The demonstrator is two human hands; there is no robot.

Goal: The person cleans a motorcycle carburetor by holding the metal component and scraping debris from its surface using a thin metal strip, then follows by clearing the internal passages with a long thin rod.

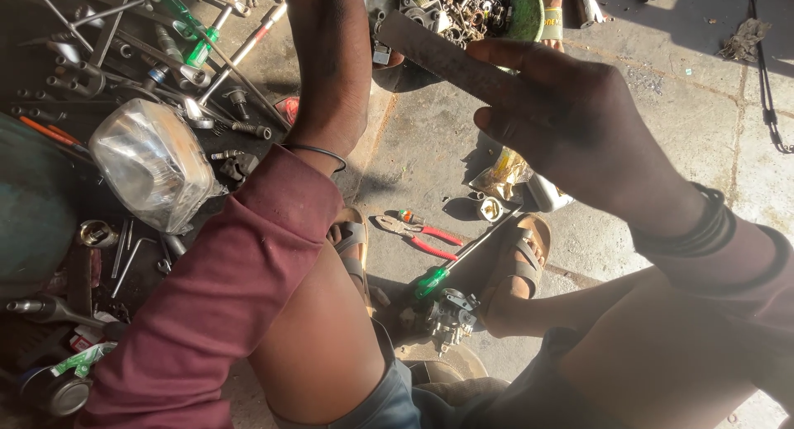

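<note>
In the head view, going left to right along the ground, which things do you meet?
Headlight lens → red-handled pliers → green-handled screwdriver → small metal cup part → rag. Above them, the right hand holds a flat metal strip.

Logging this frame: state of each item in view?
Right hand: gripping flat metal strip.
Left hand: out of frame, forearm raised.
Red-handled pliers: jaws open, on floor.
Green-handled screwdriver: lying flat.
Carburetor: resting between the feet.
Headlight: detached, on tool pile.
</note>
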